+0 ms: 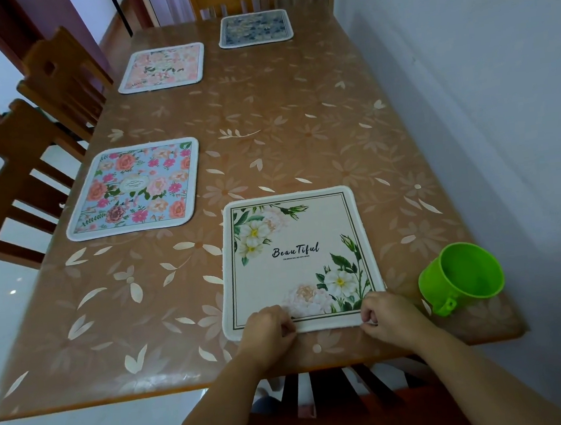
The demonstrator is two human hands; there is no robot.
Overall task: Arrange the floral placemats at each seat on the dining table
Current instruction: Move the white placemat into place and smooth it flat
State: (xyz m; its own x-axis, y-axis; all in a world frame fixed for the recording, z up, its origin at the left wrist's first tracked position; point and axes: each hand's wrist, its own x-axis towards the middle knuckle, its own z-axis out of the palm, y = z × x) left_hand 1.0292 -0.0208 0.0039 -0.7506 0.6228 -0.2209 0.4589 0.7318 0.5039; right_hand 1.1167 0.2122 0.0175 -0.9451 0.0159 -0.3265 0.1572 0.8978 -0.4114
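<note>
Pinching the cream placemat (297,262) near edge, left hand (266,333) and right hand (390,318), fingers curled, forearms extended.

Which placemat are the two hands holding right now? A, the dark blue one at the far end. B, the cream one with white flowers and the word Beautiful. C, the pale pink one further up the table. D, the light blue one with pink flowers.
B: the left hand and the right hand both pinch the near edge of the cream rectangular placemat with white flowers, printed Beautiful.
</note>
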